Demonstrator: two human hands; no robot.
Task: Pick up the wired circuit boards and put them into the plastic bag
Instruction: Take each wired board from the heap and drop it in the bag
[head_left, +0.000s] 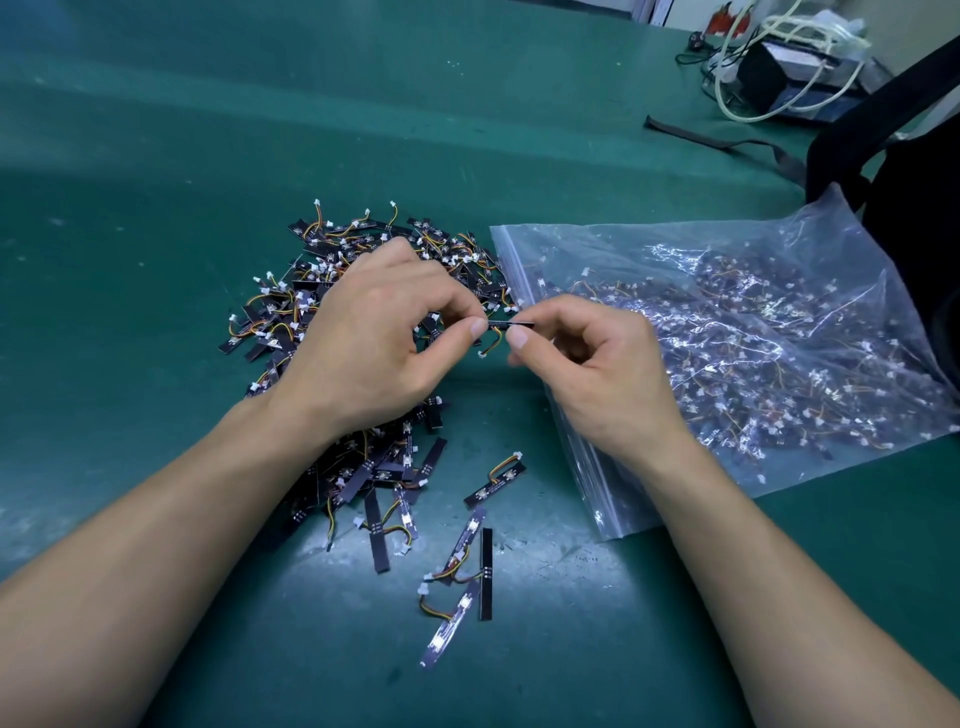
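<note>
Stray wired circuit boards (460, 577) on green mat (130, 182), closest to viewer. Left: heaped pile (283, 322) of same boards. Over pile, left hand (374, 343), thumb and forefinger pinching one end of single board (511, 325). Right hand (597, 374) pinching other end, remaining fingers curled. Right: clear plastic bag (727, 312) flat on mat, full of boards.

board pile (332, 312) left of bag (753, 338)

Single head-worn wide-angle view, facing forward and down, close over left hand (374, 332), right hand (592, 364), green table (135, 171).
</note>
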